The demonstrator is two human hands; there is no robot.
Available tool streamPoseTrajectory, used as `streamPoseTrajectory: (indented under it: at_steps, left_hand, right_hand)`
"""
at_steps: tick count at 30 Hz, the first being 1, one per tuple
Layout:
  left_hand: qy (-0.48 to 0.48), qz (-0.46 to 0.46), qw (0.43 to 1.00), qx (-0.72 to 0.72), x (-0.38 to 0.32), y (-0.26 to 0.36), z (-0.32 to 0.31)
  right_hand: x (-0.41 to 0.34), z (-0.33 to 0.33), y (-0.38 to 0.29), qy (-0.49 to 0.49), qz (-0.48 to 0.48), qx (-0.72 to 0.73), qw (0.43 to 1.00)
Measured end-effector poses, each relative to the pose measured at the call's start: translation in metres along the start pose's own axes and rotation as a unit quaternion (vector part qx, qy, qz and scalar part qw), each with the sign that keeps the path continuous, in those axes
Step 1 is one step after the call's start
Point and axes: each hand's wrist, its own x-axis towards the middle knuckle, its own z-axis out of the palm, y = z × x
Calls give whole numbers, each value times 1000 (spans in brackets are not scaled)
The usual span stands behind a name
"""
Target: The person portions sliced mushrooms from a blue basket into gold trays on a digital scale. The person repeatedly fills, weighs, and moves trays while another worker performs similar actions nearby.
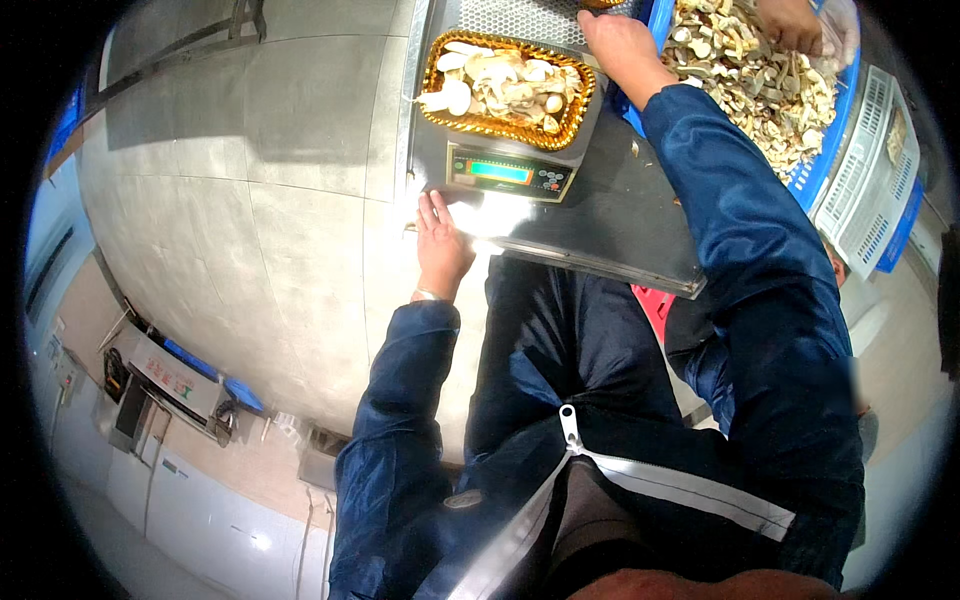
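A gold woven-look plastic tray (581, 112) of sliced mushrooms (510, 82) sits on a digital scale (514, 174) with a lit green display. My left hand (444, 251) is at the near left corner of the dark metal table (622, 217), fingers extended and holding nothing. Beyond the scale, my right hand (622, 52) reaches to the top of the view, against the rim of another gold item (602, 3). Its fingertips are hidden, so a grip on that item cannot be confirmed.
At the right, a blue plastic basket (814, 187) holds many mushroom slices (750, 82). Another person's bare hand (791, 26) and gloved hand (840, 37) are in it. A white plastic crate (862, 180) stands beyond. A perforated metal surface (517, 19) lies behind the tray.
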Motion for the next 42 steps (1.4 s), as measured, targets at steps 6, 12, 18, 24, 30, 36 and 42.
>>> streamPoseTrajectory:
  at_steps: [6, 12, 18, 24, 30, 36, 42]
  left_hand:
    - [14, 12, 1000, 23, -2, -2, 1]
    - [7, 1, 1000, 3, -4, -3, 1]
    - [14, 19, 999, -38, 0, -4, -7]
    - [87, 85, 983, -139, -29, -14, -14]
    - [-270, 169, 945, -72, -137, 41, 17]
    - [-291, 296, 909, -23, -153, 58, 18]
    - [-305, 296, 905, -21, -162, 59, 32]
  right_hand:
    - [-9, -29, -8, 29, -18, 19, 999]
    - [-23, -80, -5, 62, -42, 220, 973]
    - [-115, -125, 27, 112, 120, 280, 946]
    - [-240, -127, -12, 66, 156, 373, 912]
    - [-412, -56, -144, -360, 44, 421, 831]
    - [-421, -52, -182, -223, 69, 464, 855]
    - [-429, -43, -185, -231, 94, 456, 854]
